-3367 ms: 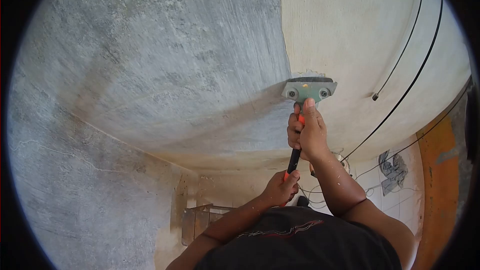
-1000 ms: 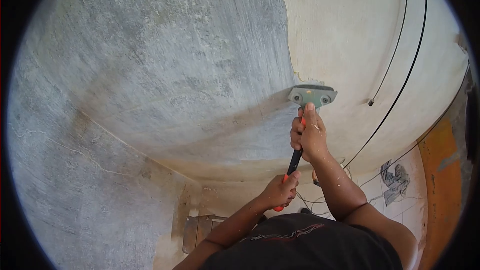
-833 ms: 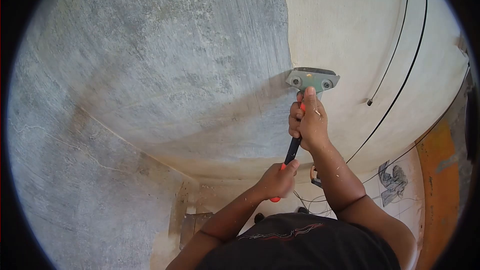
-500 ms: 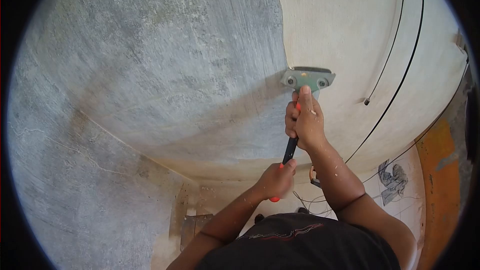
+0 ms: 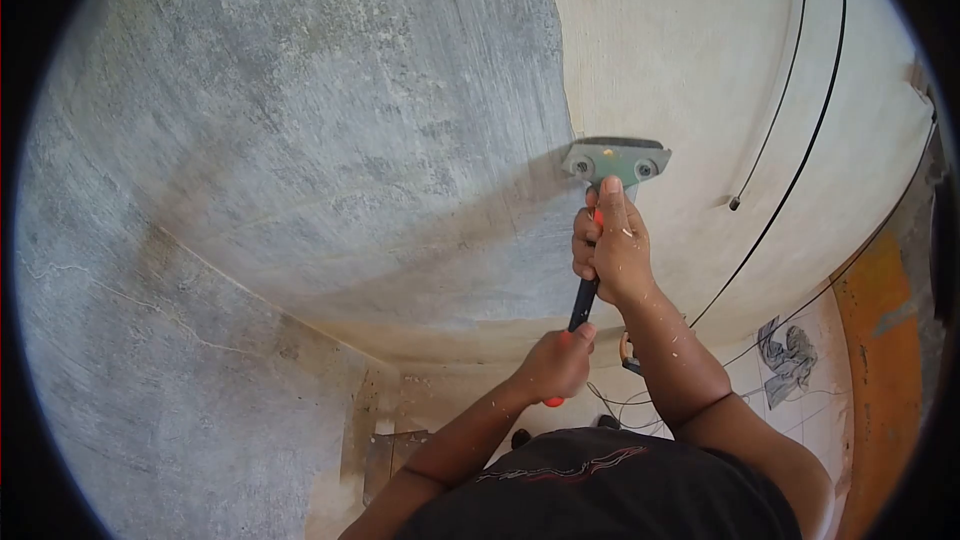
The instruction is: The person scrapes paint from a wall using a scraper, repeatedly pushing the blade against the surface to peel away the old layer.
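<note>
Head view: scraper higher on the wall than before.

Green-headed scraper, slightly tilted, at the wall

On my feed the L hand is slightly blurred, and it and the R hand hide parts of the handle. I can't see the scraper head's underside. R forearm part-covers an orange-edged item, ID unclear. Shirt runs off the btm edge, its print unreadable, and hides most of 2 dark shoes. 2 cables exit up top.
</note>
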Demonstrator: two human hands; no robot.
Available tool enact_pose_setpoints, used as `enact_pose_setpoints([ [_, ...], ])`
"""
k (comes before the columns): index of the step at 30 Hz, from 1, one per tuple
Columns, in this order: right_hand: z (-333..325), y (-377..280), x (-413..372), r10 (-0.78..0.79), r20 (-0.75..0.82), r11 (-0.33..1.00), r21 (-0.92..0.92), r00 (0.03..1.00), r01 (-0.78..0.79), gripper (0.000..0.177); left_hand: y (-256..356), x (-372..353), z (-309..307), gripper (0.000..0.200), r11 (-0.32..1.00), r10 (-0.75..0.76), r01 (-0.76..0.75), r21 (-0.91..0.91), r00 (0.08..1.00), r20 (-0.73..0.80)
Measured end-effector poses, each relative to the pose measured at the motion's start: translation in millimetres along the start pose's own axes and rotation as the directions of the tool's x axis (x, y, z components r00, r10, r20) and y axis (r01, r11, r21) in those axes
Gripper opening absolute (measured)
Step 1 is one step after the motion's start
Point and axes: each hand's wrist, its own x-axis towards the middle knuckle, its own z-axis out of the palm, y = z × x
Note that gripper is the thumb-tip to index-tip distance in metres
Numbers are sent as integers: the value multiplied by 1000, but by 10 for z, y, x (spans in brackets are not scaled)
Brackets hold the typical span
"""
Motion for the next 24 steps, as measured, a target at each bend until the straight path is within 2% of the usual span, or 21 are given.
enact_pose_setpoints([
  [3,-75,124,-57,48,-5,999,-18,999,-48,42,-219,-22,48,49,999,-21,22,-44,1000,17],
  [6,-40,118,-43,61,-19,997,-42,998,-61,42,-138,-15,10,50,998,-19,20,-57,1000,22],
  [8,113,-61,8,-14,-9,999,-36,1000,13,42,91,-24,-13,50,1000,-4,4,-22,1000,1],
  [9,136,-109,8,4,-4,1000,-23,1000,-4,43,96,-10,-40,50,999,24,-23,-29,998,51],
  [13,-4,23,-36,-5,11,999,-45,1000,6,42,-84,13,-7,50,999,-6,8,-48,999,38],
  [16,-282,377,-104,57,-20,998,-9,998,-57,42,-443,33,17,48,991,-63,68,-116,997,53],
  [18,-435,598,-132,193,-44,979,78,980,-189,42,-683,67,-5,46,982,-121,121,-142,993,12],
  [19,-472,642,-124,196,-46,978,77,980,-192,42,-763,93,-11,45,975,-138,138,-176,990,13],
  [22,-484,666,-105,252,-46,962,126,967,-244,42,-763,127,-17,44,987,-94,90,-135,995,-24],
  [24,-427,544,-46,173,-22,980,107,985,-170,42,-594,150,-17,44,995,-70,66,-71,996,-54],
])
